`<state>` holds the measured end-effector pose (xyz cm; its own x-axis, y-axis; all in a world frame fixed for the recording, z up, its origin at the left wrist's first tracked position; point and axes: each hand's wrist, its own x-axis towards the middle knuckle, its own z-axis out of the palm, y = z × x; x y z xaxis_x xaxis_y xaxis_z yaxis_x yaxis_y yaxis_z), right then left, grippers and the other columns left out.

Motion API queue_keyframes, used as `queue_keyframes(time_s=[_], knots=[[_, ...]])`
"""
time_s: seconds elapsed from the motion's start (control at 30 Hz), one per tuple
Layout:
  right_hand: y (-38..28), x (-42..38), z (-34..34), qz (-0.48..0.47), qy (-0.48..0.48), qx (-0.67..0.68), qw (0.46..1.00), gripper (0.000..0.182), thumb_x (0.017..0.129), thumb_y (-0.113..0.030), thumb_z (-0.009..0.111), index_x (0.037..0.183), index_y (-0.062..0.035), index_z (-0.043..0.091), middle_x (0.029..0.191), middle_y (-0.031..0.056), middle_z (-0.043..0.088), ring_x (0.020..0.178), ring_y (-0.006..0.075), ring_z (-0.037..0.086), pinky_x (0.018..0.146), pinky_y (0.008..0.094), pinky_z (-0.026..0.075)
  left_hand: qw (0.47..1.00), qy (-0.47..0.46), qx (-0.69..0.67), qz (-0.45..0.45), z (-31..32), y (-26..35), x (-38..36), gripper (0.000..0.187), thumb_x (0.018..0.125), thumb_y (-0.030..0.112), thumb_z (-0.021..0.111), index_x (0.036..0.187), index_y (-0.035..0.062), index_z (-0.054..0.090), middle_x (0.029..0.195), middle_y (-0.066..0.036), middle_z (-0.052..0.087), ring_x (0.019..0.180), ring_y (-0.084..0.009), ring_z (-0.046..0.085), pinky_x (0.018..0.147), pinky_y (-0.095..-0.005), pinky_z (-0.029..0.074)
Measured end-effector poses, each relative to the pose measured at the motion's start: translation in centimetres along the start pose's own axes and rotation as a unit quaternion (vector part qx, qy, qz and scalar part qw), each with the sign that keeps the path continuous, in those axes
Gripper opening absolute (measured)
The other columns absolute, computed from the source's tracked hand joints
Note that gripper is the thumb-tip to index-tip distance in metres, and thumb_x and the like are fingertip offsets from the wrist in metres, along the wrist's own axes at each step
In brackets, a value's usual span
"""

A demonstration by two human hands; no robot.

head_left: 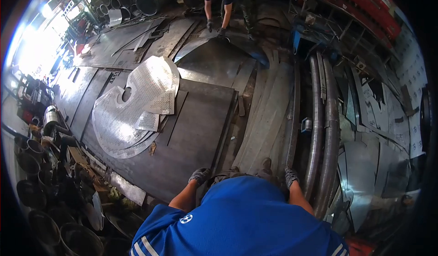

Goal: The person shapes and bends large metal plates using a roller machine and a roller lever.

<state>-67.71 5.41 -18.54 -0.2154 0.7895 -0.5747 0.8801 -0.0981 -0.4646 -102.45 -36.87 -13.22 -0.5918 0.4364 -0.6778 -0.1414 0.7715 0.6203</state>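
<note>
Both gloved hands, left hand (pixel 200 175) and right hand (pixel 291 176), close their grip on the near edge of the steel sheet (pixel 200 133) at six o'clock, mid-lift; next needs a coordinated raise with the co-worker (pixel 219 0) at twelve.

Dull grey sheet metal (pixel 269 114) lies under the left hand (pixel 200 175) and right hand (pixel 290 176), both in knit cloth gloves with a grubby, rough look. The dark steel plate (pixel 196 133) alongside is matt and scuffed. Perforated metal sheets (pixel 132 110) — bright, silvery, finely holed — catch the light. Two ribbed metal hoses (pixel 321 128) show a soft sheen. The blue shirt (pixel 242 219) is smooth, slightly glossy cloth.
</note>
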Motion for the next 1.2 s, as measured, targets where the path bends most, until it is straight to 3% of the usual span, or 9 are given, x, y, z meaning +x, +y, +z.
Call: queue_keyframes(time_s=[0.27, 0.37, 0.43, 0.47, 0.5, 0.57, 0.73, 1.1, 1.2], knots=[[6.1, 1.2, 2.6, 0.094, -0.035, 0.032, 0.995, 0.043, 0.095, -0.050, 0.048, 0.107, -0.0136, 0.069, 0.092, 0.0108, 0.070, 0.085, 0.0287, 0.066, 0.078, 0.0410, 0.053, 0.998, -0.051, -0.024, 0.017, -0.8, 2.2, 1.8, 0.052, 0.093, 0.044, 0.059, 0.127, 0.0037, 0.061, 0.117, -0.012, 0.067, 0.093, -0.0243, 0.067, 0.077, -0.0361, 0.053], [13.0, 5.8, 4.9, 0.087, -0.139, -0.120, 0.979, 0.048, 0.095, -0.055, 0.050, 0.108, -0.0132, 0.069, 0.089, 0.0101, 0.071, 0.083, 0.0285, 0.066, 0.077, 0.0407, 0.052, 0.998, -0.033, 0.025, 0.051, -0.8, 2.1, 4.2, 0.054, 0.094, 0.044, 0.059, 0.129, 0.0037, 0.059, 0.117, -0.013, 0.067, 0.093, -0.0240, 0.067, 0.077, -0.0360, 0.053], [15.6, 5.2, 4.6, -0.131, -0.083, -0.358, 0.921, 0.049, 0.097, -0.055, 0.045, 0.111, -0.0136, 0.068, 0.100, 0.0124, 0.070, 0.091, 0.0291, 0.066, 0.082, 0.0407, 0.052, 0.997, -0.032, 0.013, 0.072, -0.9, 2.5, 4.9, 0.055, 0.094, 0.045, 0.059, 0.130, 0.0037, 0.058, 0.117, -0.012, 0.067, 0.092, -0.0237, 0.067, 0.076, -0.0359, 0.053], [16.7, 4.9, 4.8, -0.337, -0.017, -0.556, 0.760, 0.051, 0.099, -0.054, 0.041, 0.115, -0.0140, 0.068, 0.111, 0.0147, 0.069, 0.099, 0.0296, 0.066, 0.087, 0.0407, 0.051, 0.997, -0.031, 0.012, 0.070, -1.0, 2.7, 5.0, 0.055, 0.094, 0.045, 0.059, 0.130, 0.0037, 0.058, 0.117, -0.012, 0.067, 0.092, -0.0237, 0.067, 0.076, -0.0359, 0.053], [17.0, 4.9, 5.8, -0.339, -0.018, -0.557, 0.758, 0.051, 0.099, -0.054, 0.041, 0.115, -0.0140, 0.068, 0.111, 0.0147, 0.069, 0.099, 0.0296, 0.066, 0.087, 0.0407, 0.051, 0.997, -0.035, 0.026, 0.070, -1.1, 3.5, 4.8, 0.054, 0.094, 0.044, 0.059, 0.129, 0.0036, 0.059, 0.116, -0.012, 0.067, 0.092, -0.0237, 0.067, 0.076, -0.0358, 0.053], [16.6, 5.6, 8.0, -0.125, 0.005, -0.213, 0.969, 0.035, 0.102, -0.025, 0.033, 0.111, -0.0135, 0.064, 0.092, 0.0084, 0.068, 0.082, 0.0209, 0.066, 0.080, 0.0353, 0.056, 0.996, -0.038, 0.038, 0.070, -1.1, 4.2, 4.5, 0.053, 0.094, 0.044, 0.059, 0.128, 0.0035, 0.059, 0.116, -0.012, 0.067, 0.092, -0.0237, 0.067, 0.077, -0.0357, 0.053], [11.0, 1.1, 4.0, -0.138, -0.031, -0.300, 0.943, 0.034, 0.101, -0.024, 0.035, 0.112, -0.0133, 0.065, 0.096, 0.0116, 0.069, 0.087, 0.0250, 0.067, 0.081, 0.0381, 0.056, 0.998, -0.025, 0.012, 0.051, -0.9, 5.3, 2.9, 0.044, 0.093, 0.042, 0.055, 0.116, 0.0076, 0.068, 0.113, -0.016, 0.069, 0.110, -0.0312, 0.063, 0.093, -0.0394, 0.047], [12.0, 3.6, 3.9, -0.225, 0.028, -0.320, 0.920, 0.031, 0.098, -0.024, 0.041, 0.109, -0.0124, 0.067, 0.100, 0.0178, 0.069, 0.095, 0.0316, 0.068, 0.083, 0.0418, 0.056, 0.998, -0.026, 0.023, 0.056, -1.2, 0.1, 3.5, 0.049, 0.094, 0.042, 0.059, 0.124, 0.0027, 0.063, 0.115, -0.013, 0.068, 0.094, -0.0227, 0.067, 0.079, -0.0358, 0.054], [8.9, 2.3, 3.1, -0.058, -0.020, -0.176, 0.983, 0.044, 0.098, -0.042, 0.041, 0.109, -0.0094, 0.068, 0.106, 0.0195, 0.068, 0.100, 0.0334, 0.065, 0.086, 0.0423, 0.053, 0.999, -0.032, 0.005, 0.042, -1.7, 0.5, 2.4, 0.049, 0.094, 0.042, 0.059, 0.124, 0.0032, 0.063, 0.115, -0.013, 0.068, 0.094, -0.0224, 0.067, 0.079, -0.0358, 0.054]])
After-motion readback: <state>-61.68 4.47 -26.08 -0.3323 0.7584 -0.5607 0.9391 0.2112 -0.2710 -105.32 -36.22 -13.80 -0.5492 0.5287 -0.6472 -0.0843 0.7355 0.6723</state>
